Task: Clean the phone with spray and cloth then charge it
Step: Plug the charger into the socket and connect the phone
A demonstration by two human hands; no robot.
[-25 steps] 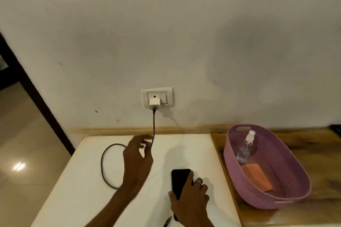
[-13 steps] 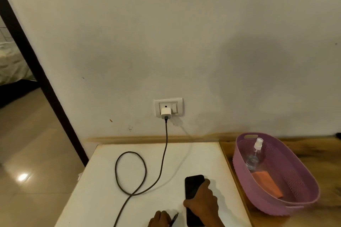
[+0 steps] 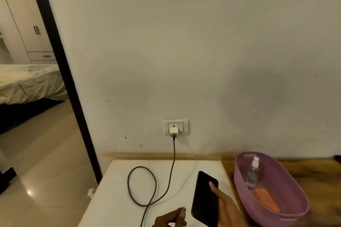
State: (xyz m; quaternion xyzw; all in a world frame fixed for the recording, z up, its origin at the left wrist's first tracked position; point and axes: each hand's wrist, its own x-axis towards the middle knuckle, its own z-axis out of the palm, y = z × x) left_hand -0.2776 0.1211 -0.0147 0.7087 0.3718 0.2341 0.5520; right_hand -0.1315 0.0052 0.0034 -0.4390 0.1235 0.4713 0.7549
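Hands: right (image 3: 224, 208) grips glossy black slab phone (image 3: 204, 197); left (image 3: 170, 219) pinches thin cable's plug (image 3: 183, 209).

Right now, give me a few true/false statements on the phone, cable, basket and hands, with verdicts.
1. The right hand holds the phone. True.
2. The cable is already plugged into the phone. False: the left hand pinches the connector end beside the phone's lower edge, short of it.
3. The charger sits in the wall socket. True.
4. The spray bottle stands on the white table. False: it leans inside the purple basket.
5. The orange cloth lies in the basket. True.
6. The phone screen is lit. False: it is dark.
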